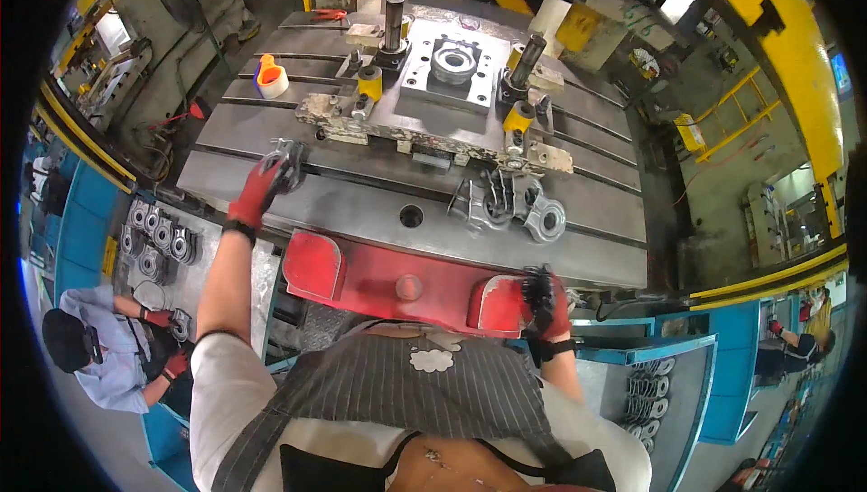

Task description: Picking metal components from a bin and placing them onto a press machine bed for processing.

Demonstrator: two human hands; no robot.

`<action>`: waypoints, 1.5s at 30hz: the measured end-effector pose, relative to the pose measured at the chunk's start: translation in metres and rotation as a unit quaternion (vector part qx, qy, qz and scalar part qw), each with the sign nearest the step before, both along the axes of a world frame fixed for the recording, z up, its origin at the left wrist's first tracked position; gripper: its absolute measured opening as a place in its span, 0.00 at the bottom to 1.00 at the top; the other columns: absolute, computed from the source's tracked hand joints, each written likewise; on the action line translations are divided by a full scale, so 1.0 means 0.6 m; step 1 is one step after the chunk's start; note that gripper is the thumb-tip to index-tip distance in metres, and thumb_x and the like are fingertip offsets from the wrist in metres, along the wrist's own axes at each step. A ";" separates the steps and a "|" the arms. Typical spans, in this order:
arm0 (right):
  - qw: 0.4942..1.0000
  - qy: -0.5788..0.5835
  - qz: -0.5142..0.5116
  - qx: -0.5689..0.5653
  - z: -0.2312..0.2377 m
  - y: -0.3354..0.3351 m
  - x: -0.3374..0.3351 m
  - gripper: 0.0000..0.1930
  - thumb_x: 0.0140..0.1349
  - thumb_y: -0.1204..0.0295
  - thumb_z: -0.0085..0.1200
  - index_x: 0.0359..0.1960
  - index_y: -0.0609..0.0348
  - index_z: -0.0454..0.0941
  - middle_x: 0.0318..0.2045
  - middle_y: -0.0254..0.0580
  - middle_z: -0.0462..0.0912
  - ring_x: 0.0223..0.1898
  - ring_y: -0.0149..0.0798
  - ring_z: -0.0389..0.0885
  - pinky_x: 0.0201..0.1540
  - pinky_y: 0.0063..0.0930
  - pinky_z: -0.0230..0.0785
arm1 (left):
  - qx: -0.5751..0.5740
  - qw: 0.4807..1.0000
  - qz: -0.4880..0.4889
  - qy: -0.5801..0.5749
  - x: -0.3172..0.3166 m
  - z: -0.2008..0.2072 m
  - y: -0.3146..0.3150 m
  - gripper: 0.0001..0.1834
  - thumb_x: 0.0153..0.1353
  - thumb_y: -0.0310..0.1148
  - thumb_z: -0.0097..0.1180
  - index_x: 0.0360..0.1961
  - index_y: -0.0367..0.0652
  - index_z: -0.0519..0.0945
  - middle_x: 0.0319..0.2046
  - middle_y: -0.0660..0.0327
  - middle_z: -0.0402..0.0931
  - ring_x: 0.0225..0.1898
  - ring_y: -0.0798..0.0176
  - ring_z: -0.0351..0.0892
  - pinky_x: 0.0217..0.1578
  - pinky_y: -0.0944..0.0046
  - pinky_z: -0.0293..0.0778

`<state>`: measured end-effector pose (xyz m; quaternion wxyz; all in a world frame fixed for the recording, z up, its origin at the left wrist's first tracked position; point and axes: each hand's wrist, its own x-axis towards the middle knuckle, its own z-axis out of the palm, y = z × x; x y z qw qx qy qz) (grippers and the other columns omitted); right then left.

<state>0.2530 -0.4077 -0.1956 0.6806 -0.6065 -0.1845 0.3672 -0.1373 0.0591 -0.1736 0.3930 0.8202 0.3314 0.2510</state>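
Observation:
My left hand (pixel 255 192), in a red glove, is closed around grey ring-shaped metal parts (pixel 286 163) at the left front of the press bed (pixel 361 199). By the right red block, my right hand (pixel 559 315), also gloved in red, is closed on a black brush (pixel 539 293) with bristles pointing up. Beyond the brush, several similar metal parts (pixel 545 218) lean together on the bed's front. Another ring-shaped part (pixel 454 60) sits on the bright die plate (pixel 415 95) at the centre.
Dark guide posts (pixel 395 23) and yellow-collared posts (pixel 517 118) rise around the die. A red two-block fixture (pixel 388 286) stands before me. Tape rolls (pixel 272 78) lie at left. Metal parts (pixel 163 237) cover a left table; more fill a right blue bin (pixel 713 375). A co-worker (pixel 104 343) sits at left.

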 end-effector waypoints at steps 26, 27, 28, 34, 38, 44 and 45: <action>0.982 -0.031 -0.131 -0.133 -0.021 0.088 -0.028 0.14 0.63 0.62 0.49 0.26 0.59 0.75 0.17 0.37 0.77 0.15 0.31 0.74 0.18 0.22 0.66 | 0.099 0.952 0.125 0.262 0.709 0.206 0.100 0.63 0.33 0.63 0.66 0.68 0.53 0.47 0.62 0.45 0.55 0.61 0.46 0.59 0.57 0.53 0.63; 0.973 0.108 -0.161 -0.123 -0.002 0.100 -0.037 0.13 0.63 0.63 0.50 0.26 0.59 0.75 0.17 0.37 0.77 0.15 0.31 0.74 0.18 0.22 0.66 | 0.126 0.956 0.115 0.237 0.705 0.208 0.112 0.63 0.34 0.63 0.65 0.68 0.48 0.48 0.61 0.44 0.56 0.61 0.45 0.59 0.58 0.54 0.62; 0.981 0.050 -0.138 -0.126 -0.026 0.088 -0.029 0.13 0.62 0.63 0.51 0.25 0.58 0.74 0.17 0.37 0.76 0.15 0.31 0.73 0.17 0.23 0.66 | 0.114 0.975 0.115 0.152 0.690 0.208 0.118 0.62 0.35 0.62 0.66 0.67 0.46 0.49 0.60 0.43 0.58 0.61 0.45 0.60 0.58 0.55 0.61; 0.984 -0.006 -0.125 -0.131 -0.051 0.077 -0.018 0.10 0.62 0.66 0.52 0.26 0.58 0.74 0.18 0.34 0.76 0.17 0.27 0.73 0.18 0.22 0.66 | -0.655 0.538 -0.274 -0.454 0.478 0.225 0.060 0.30 0.57 0.41 0.52 0.59 0.42 0.64 0.55 0.53 0.68 0.56 0.52 0.68 0.60 0.49 0.61; 0.991 -0.031 -0.077 -0.108 0.008 0.090 -0.045 0.07 0.62 0.70 0.49 0.32 0.61 0.74 0.21 0.35 0.77 0.18 0.28 0.73 0.19 0.22 0.67 | -0.576 0.600 -0.244 -0.499 0.311 0.216 0.012 0.27 0.57 0.42 0.52 0.56 0.42 0.68 0.54 0.53 0.70 0.57 0.53 0.68 0.59 0.47 0.62; 0.990 -0.081 -0.054 -0.106 -0.054 0.068 -0.014 0.05 0.62 0.72 0.49 0.32 0.61 0.75 0.21 0.32 0.75 0.20 0.25 0.72 0.22 0.21 0.65 | -0.253 0.919 -0.067 -0.295 0.107 0.160 0.047 0.32 0.57 0.40 0.56 0.60 0.41 0.63 0.53 0.54 0.71 0.54 0.52 0.70 0.55 0.56 0.66; 0.994 -0.056 -0.041 -0.090 -0.073 0.065 -0.007 0.05 0.62 0.72 0.49 0.32 0.60 0.75 0.22 0.32 0.75 0.20 0.24 0.71 0.22 0.21 0.65 | -0.198 0.963 0.038 -0.181 0.039 0.111 0.096 0.39 0.55 0.44 0.58 0.64 0.42 0.57 0.54 0.53 0.70 0.58 0.50 0.66 0.57 0.55 0.63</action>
